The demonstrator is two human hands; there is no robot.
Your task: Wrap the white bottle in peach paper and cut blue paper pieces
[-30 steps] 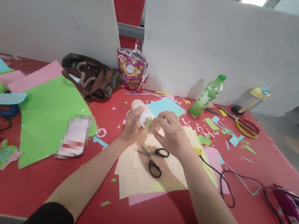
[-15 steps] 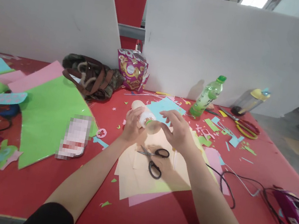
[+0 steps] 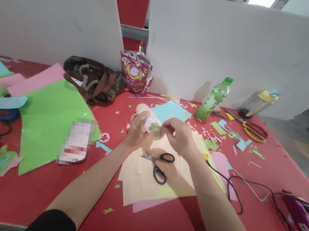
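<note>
My left hand [image 3: 136,130] is wrapped round a small whitish glue bottle [image 3: 146,116] held tilted above the table. My right hand [image 3: 179,136] pinches the bottle's clear cap [image 3: 158,131] just past its green ring. Both hands hover over a stack of peach and pink paper sheets [image 3: 145,181]. Black-handled scissors [image 3: 159,164] lie on that paper just below my hands.
A large green sheet [image 3: 48,120] and pink paper lie left, beside a camouflage bag [image 3: 93,79] and a snack pouch [image 3: 135,70]. A green drink bottle [image 3: 214,98], red-yellow scissors [image 3: 252,128] and paper scraps sit right. Black cables [image 3: 248,195] run to a purple device [image 3: 306,220]. White boards stand behind.
My right hand opened off the cap half a second ago and has now closed on it again. The bottle stays in my left hand.
</note>
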